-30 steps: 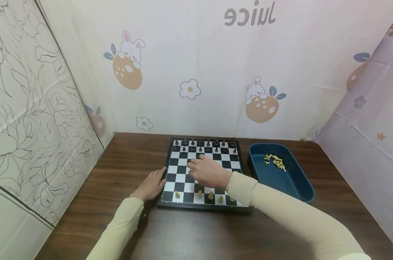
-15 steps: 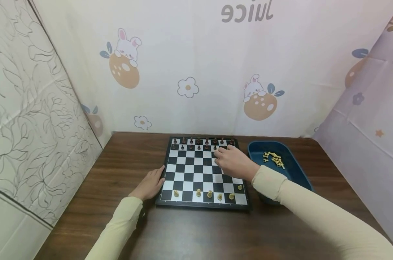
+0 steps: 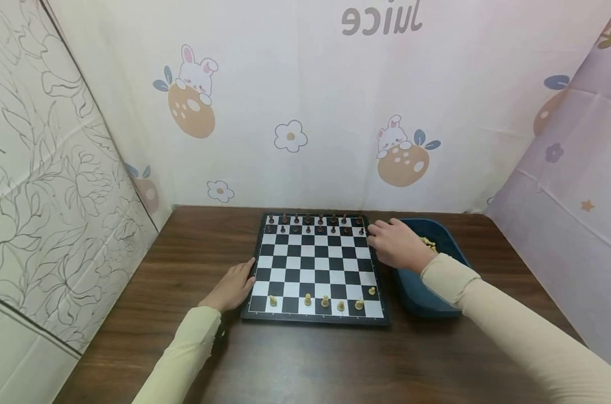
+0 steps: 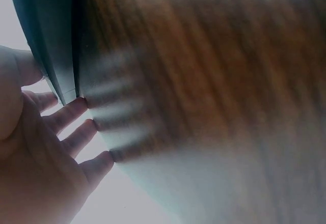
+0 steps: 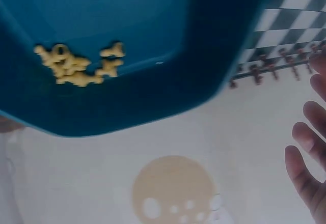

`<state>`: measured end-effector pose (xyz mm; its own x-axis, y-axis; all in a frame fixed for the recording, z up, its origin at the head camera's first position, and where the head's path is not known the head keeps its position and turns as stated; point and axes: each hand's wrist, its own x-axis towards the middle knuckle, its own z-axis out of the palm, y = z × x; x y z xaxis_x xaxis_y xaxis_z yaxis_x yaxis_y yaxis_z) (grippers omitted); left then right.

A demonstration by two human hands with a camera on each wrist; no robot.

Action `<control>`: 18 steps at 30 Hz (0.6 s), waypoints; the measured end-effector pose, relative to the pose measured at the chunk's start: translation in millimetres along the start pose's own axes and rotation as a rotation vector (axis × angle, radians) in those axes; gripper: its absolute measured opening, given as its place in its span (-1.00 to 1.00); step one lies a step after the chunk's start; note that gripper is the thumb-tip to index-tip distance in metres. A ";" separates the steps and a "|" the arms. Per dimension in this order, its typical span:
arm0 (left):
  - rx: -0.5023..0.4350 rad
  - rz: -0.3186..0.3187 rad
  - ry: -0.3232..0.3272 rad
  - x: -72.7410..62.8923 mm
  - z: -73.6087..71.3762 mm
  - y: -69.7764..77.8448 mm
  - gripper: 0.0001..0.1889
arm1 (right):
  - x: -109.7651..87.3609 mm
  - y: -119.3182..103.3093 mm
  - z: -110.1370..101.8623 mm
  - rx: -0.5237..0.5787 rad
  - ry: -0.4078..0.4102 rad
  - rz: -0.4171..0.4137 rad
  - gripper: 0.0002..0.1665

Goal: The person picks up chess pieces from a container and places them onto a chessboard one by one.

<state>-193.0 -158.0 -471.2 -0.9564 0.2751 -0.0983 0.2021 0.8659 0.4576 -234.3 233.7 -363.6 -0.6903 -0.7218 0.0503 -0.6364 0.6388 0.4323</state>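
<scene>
My left hand [image 3: 230, 287] rests on the table with its fingertips against the left edge of a black-and-white chessboard [image 3: 307, 262]. In the left wrist view those fingers [image 4: 76, 135] are spread, beside the dark board edge [image 4: 56, 35]. Over the left rim of a blue tray [image 3: 428, 297] hovers my right hand [image 3: 400, 245], its fingers loosely bent. The right wrist view shows its fingers [image 5: 309, 138] apart, with no piece visible between them. Several pale chess pieces [image 5: 71, 66] lie heaped in the tray. Along the board's near side stand several pale pieces [image 3: 325, 301].
Two rows of dark chess pieces [image 3: 308, 229] fill the board's far side. The tray stands right of the board on a brown wooden table [image 3: 315, 365]. Behind the table hangs a printed curtain [image 3: 335, 157], and a flower-patterned panel [image 3: 73, 168] is on the left.
My right hand has moved right, from above the board's middle to the tray's left rim. A pale piece at the board's right, first behind the sleeve, now shows. My left hand stays put.
</scene>
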 end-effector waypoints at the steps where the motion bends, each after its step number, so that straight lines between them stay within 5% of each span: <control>1: -0.001 -0.005 -0.002 -0.1 0.1 -0.1 -0.41 | -2.0 2.8 2.5 0.015 -0.001 0.009 -0.75; 18: 0.000 -0.008 0.005 -0.2 0.3 0.7 -0.41 | -35.1 48.5 35.2 0.096 0.028 0.130 -0.79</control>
<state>-192.5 -157.4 -471.2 -0.9589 0.2662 -0.0978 0.1943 0.8679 0.4572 -253.0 299.4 -376.1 -0.7598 -0.6379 0.1257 -0.5734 0.7485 0.3330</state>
